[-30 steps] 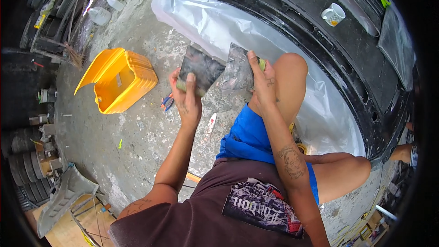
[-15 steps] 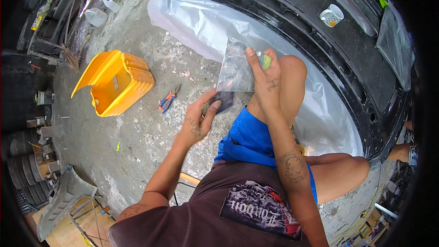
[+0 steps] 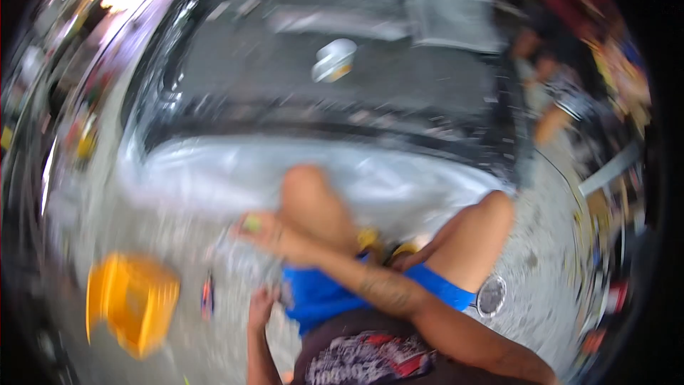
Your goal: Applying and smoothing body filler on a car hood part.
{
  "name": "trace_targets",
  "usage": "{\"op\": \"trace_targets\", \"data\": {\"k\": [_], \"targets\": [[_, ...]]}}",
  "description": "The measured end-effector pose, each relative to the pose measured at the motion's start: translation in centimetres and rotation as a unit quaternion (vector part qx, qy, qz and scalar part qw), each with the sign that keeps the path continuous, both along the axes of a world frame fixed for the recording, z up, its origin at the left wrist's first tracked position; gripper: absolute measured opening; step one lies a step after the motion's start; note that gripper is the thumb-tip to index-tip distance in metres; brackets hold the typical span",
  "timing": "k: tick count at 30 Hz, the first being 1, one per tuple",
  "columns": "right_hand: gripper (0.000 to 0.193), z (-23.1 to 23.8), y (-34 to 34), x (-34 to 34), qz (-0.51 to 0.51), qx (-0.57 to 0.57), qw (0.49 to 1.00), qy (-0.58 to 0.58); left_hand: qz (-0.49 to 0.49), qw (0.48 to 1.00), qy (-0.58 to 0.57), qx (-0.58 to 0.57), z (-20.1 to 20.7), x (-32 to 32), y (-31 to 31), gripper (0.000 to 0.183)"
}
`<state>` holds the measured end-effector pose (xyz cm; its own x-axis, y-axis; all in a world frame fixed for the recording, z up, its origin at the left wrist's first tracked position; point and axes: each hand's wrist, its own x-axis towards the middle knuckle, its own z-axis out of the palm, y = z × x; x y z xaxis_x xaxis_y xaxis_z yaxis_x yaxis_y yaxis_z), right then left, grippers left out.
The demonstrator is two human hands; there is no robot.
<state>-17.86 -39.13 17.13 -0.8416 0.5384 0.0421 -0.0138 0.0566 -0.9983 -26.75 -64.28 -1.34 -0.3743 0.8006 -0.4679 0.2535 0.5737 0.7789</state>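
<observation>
Motion smears the whole view. My right hand (image 3: pixel 262 232) reaches across to the left of my bent knee, its fingers closed. A small yellow-green thing (image 3: pixel 252 224) shows in its grip, and a clear plastic bag (image 3: pixel 226 251) hangs blurred beside it. Below, close to my blue shorts, my left hand (image 3: pixel 263 301) is curled; what it holds is too blurred to make out. Pliers (image 3: pixel 207 296) with red and blue handles lie on the floor to the left of that hand. Farther left stands a yellow cut-open plastic container (image 3: pixel 171 292).
In front of my legs a large black car panel (image 3: pixel 242 75) lies over pale plastic sheeting (image 3: pixel 206 171). A white mug (image 3: pixel 335 60) and a clear plastic sheet (image 3: pixel 456 11) rest on it. Another person's leg (image 3: pixel 552 122) shows at right. A round metal object (image 3: pixel 491 296) sits by my thigh.
My view has swung right, so the panel now spans the top and the container and pliers sit lower left. The dark flat piece in my left hand no longer shows clearly.
</observation>
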Motion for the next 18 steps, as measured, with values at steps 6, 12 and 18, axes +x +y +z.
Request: {"op": "trace_targets", "data": {"k": [6, 12, 18], "targets": [[0.022, 9.7, 5.5, 22.1, -0.304, 0.082, 0.947, -0.058, 0.001, 0.997, 0.065, 0.028, -11.5, -2.9, -5.6, 0.027], [0.023, 6.0, -6.6, 45.5, -0.46, -0.015, 0.881, -0.111, -0.016, 0.999, -0.006, 0.047, 6.5, -3.7, 5.4, 0.034], [0.037, -17.0, -21.0, 51.5, -0.597, -0.125, 0.725, -0.32, 0.146, 0.973, 0.059, 0.17, 19.6, -9.6, 12.1, 0.06]]}}
